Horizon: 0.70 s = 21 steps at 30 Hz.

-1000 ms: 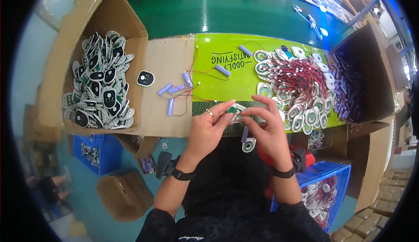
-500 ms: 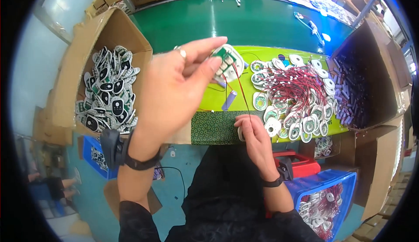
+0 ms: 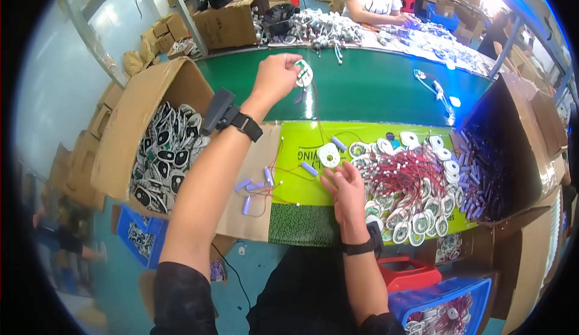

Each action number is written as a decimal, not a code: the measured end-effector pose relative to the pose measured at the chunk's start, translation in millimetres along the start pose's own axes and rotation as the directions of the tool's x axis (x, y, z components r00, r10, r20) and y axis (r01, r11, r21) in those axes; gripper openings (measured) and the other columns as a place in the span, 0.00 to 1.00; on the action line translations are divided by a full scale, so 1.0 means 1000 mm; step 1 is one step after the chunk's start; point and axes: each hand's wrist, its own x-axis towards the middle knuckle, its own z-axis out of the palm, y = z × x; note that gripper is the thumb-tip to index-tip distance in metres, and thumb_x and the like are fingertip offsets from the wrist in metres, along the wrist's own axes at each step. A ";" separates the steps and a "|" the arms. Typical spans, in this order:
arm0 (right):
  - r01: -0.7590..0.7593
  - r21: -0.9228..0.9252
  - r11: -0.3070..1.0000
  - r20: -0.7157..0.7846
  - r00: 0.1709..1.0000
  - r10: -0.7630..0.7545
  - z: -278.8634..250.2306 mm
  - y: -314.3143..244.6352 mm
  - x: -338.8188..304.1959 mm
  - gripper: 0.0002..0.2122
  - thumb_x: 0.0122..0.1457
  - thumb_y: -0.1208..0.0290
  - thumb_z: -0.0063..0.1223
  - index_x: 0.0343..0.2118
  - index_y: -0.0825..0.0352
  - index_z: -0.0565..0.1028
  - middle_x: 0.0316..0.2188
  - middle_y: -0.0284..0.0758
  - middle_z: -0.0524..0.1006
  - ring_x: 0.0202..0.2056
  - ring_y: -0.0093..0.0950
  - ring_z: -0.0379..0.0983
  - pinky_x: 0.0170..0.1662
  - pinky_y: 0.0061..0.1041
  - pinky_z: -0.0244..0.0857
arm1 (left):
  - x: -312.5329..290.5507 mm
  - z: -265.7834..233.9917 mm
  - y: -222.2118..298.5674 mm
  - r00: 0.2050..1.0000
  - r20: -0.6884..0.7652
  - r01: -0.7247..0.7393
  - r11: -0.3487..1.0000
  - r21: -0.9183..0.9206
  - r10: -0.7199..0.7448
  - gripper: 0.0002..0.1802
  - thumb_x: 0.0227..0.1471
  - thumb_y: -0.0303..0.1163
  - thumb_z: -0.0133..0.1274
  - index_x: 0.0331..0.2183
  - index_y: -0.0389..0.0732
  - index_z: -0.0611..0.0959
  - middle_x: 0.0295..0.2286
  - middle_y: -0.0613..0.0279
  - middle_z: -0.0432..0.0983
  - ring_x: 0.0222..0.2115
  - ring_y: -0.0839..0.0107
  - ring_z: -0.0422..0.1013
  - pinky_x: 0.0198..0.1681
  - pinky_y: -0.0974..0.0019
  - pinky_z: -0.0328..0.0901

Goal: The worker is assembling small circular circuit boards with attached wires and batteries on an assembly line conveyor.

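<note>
Over the green belt, my left hand (image 3: 276,81) pinches the edge of a white-rimmed circuit board (image 3: 304,74). Thin dark wires trail from that board down toward the work mat. My right hand (image 3: 346,191) has its fingers apart and holds nothing. Just beyond its fingertips lies a round white disc (image 3: 329,154) with holes; whether they touch is hard to tell. Purple cylindrical battery cells, one (image 3: 309,169) beside the disc and another (image 3: 339,143) behind it, rest on the yellow-green mat (image 3: 295,136). To the right spreads a heap of white ring boards with red wires (image 3: 410,175).
At left stands a cardboard box (image 3: 123,127) of oval boards; at right, a box (image 3: 525,124) of purple cells. Loose wired cells (image 3: 269,176) lie on cardboard. Below right are a red stool (image 3: 410,274) and blue crate (image 3: 443,293). A person (image 3: 371,0) works across the belt (image 3: 241,87).
My left hand has carried the circuit board forward over the green belt. My right hand has let go of the wire and opened beside the white disc. The view has tilted up.
</note>
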 end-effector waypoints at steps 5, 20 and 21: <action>0.275 -0.679 0.680 0.099 0.953 -0.286 -0.006 -0.003 -0.039 0.26 0.65 0.79 0.54 0.64 0.74 0.61 0.60 0.46 0.66 0.56 0.35 0.74 0.57 0.30 0.71 | 0.039 0.022 -0.075 0.993 -0.110 0.059 0.975 0.213 -0.036 0.17 0.53 0.29 0.59 0.45 0.41 0.89 0.40 0.46 0.85 0.43 0.50 0.81 0.48 0.55 0.74; 0.501 -0.821 0.275 0.360 0.827 -0.432 -0.002 0.019 -0.083 0.16 0.50 0.84 0.57 0.45 0.70 0.81 0.44 0.48 0.80 0.43 0.47 0.79 0.47 0.39 0.75 | 0.203 0.044 -0.222 0.915 -0.372 0.272 0.919 0.285 -0.155 0.17 0.53 0.31 0.60 0.46 0.45 0.90 0.40 0.51 0.85 0.38 0.55 0.83 0.46 0.58 0.76; 0.494 -0.825 0.274 0.355 0.830 -0.430 -0.003 0.019 -0.082 0.17 0.49 0.84 0.57 0.44 0.70 0.81 0.44 0.48 0.80 0.43 0.47 0.79 0.47 0.39 0.75 | 0.208 0.049 -0.226 0.901 -0.379 0.304 0.930 0.209 -0.210 0.17 0.54 0.31 0.60 0.46 0.45 0.89 0.39 0.52 0.86 0.34 0.57 0.83 0.43 0.59 0.76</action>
